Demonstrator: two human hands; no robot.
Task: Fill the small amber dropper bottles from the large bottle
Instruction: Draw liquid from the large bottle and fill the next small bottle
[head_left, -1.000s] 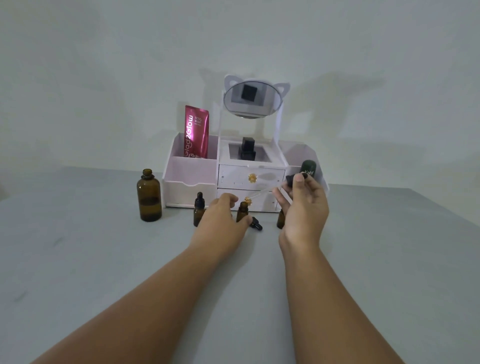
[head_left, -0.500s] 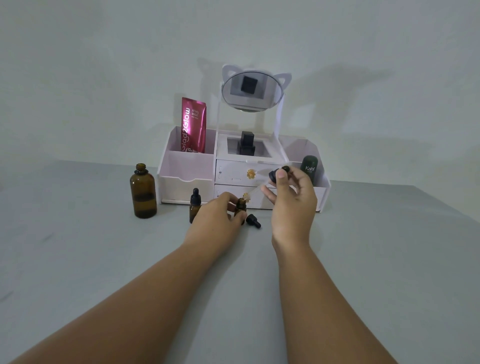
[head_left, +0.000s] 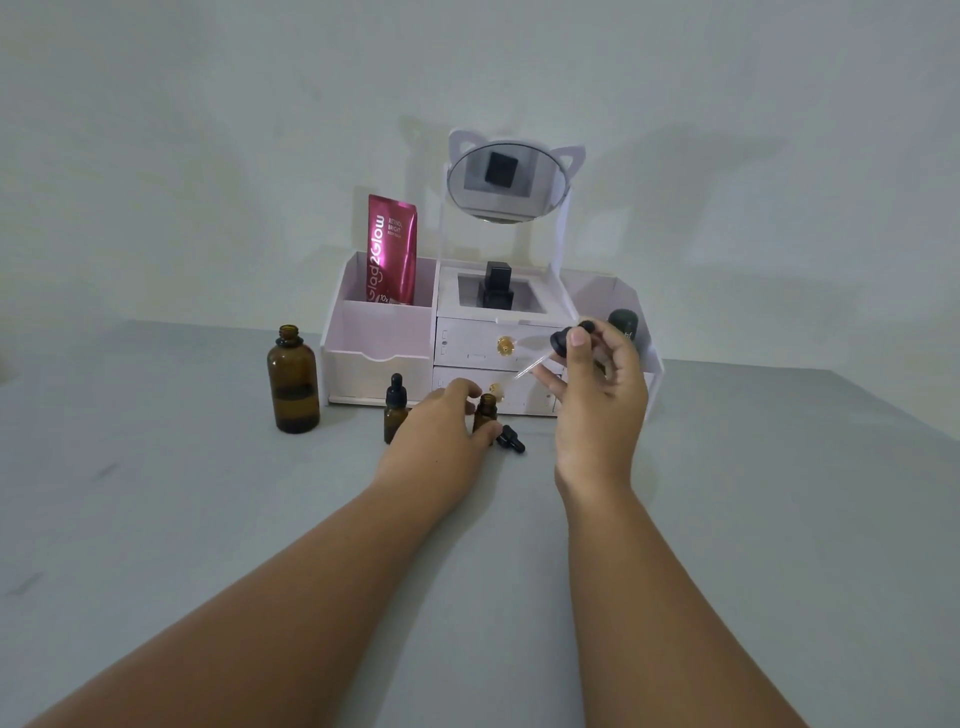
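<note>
1. Step in hand, as we read it: getting the dropper (head_left: 563, 340) tip into the mouth of the open small bottle (head_left: 487, 408).
2. Left hand (head_left: 441, 434): fingers curled round the lower body of the open small bottle, pinning it upright on the table (head_left: 156, 519). The neck shows above the fingers.
3. Right hand (head_left: 602, 400): thumb and fingertips pinch the dropper at its black bulb and collar. The other fingers are loosely spread.
4. The glass pipette (head_left: 530, 368) slants down-left, with its tip above and just right of the bottle mouth, not in it. We cannot tell whether it is loaded.
5. To do it well, we'd tip the pipette closer to vertical, centre it over the mouth and get the tip inside the neck before squeezing. We'd go light on the bulb until then. The mouth is narrow and the bottle is light, so the left hand should grip low and firmly.
6. The large bottle (head_left: 293, 387) stands uncapped, well left of the hands. It is amber glass, round-shouldered, with liquid to roughly mid-height.
7. A capped small bottle (head_left: 395, 410) stands just left of the left hand. A loose dropper cap (head_left: 511, 439) lies on its side just right of the open bottle.
8. Materials: smooth, glossy amber glass, matte black rubber bulbs, a thin clear glass pipette and a matte grey tabletop.
9. Behind is a white plastic organizer (head_left: 374, 358) with drawers, a cat-ear mirror (head_left: 504, 179), a pink tube (head_left: 392, 249) and a dark green bottle (head_left: 623, 325).
</note>
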